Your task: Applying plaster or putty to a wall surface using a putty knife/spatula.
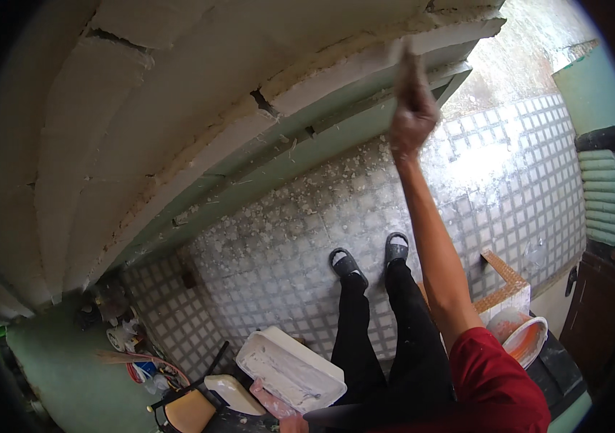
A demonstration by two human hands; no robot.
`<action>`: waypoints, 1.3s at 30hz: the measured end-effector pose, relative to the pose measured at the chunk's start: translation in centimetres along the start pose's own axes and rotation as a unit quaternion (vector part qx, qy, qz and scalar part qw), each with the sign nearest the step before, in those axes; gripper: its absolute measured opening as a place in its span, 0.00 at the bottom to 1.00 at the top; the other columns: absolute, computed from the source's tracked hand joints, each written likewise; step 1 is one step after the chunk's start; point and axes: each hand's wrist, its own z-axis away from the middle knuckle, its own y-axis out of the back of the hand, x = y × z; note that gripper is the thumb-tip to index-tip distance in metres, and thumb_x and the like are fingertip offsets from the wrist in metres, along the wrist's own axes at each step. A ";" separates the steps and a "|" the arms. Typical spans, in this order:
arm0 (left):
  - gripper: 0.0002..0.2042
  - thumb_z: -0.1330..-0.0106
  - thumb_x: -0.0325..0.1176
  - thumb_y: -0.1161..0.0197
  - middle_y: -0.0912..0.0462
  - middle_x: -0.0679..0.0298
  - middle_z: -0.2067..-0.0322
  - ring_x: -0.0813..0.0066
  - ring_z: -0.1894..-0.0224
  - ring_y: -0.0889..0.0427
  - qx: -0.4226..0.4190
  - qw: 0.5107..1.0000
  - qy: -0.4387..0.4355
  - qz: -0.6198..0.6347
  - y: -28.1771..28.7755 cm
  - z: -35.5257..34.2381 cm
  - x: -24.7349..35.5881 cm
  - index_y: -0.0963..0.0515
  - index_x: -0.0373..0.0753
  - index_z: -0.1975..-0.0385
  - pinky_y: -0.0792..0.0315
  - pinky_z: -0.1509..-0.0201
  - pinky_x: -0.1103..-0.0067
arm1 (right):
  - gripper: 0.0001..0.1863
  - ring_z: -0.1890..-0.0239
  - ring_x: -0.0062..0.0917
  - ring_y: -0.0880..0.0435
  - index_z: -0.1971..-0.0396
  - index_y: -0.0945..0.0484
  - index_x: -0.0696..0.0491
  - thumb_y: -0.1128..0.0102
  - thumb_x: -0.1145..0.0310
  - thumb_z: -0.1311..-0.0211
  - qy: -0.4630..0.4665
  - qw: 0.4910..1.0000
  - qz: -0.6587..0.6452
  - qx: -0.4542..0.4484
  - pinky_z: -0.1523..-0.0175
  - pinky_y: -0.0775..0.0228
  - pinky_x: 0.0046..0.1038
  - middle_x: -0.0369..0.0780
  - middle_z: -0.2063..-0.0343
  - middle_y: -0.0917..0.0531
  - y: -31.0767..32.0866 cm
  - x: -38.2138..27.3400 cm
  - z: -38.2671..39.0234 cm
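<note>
Right hand (414, 123), upper right of centre, is nearer the ledge (336, 81), which runs lower left to upper right; contact unclear, fingers blurred, can't tell its grip or that of left hand (293, 424) by tray (286, 361), bottom centre

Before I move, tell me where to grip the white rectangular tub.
Probably take the tub by its long right-hand rim, from above and the right. It sits open side up, leaving that edge exposed, while a pink crumpled item crowds the opposite long side.
</note>
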 end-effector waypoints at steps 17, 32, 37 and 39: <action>0.39 0.47 0.57 0.52 0.39 0.55 0.36 0.50 0.39 0.34 0.104 0.994 -0.019 -0.004 -0.9 -0.2 -0.1 0.44 0.47 0.33 0.34 0.40 0.51 | 0.16 0.81 0.17 0.25 0.55 0.18 0.54 0.45 0.80 0.42 0.041 0.981 0.186 -0.037 0.78 0.34 0.20 0.44 0.62 0.15 2.2 4.3 -1.2; 0.34 0.41 0.55 0.52 0.35 0.59 0.38 0.56 0.38 0.34 0.020 0.999 -0.032 0.028 -2.0 3.9 1.1 0.41 0.43 0.35 0.39 0.34 0.60 | 0.21 0.50 0.33 0.20 0.44 0.29 0.60 0.47 0.73 0.38 -0.571 0.786 -0.217 -0.095 0.43 0.30 0.29 0.43 0.53 0.19 2.6 -11.9 6.3; 0.33 0.38 0.53 0.53 0.33 0.57 0.40 0.56 0.40 0.31 -0.003 0.999 0.002 0.050 -6.6 5.0 1.8 0.41 0.40 0.35 0.36 0.36 0.61 | 0.19 0.50 0.33 0.21 0.47 0.32 0.64 0.50 0.71 0.35 -0.619 0.679 -0.394 -0.033 0.43 0.28 0.36 0.47 0.53 0.22 8.3 -22.9 -0.7; 0.32 0.37 0.52 0.54 0.33 0.58 0.40 0.57 0.40 0.32 -0.069 0.995 0.011 0.068 -8.5 5.2 2.3 0.42 0.39 0.35 0.36 0.35 0.62 | 0.15 0.54 0.32 0.20 0.52 0.28 0.63 0.49 0.71 0.35 -0.618 0.680 -0.391 -0.044 0.44 0.27 0.36 0.46 0.55 0.21 9.1 -25.7 -2.4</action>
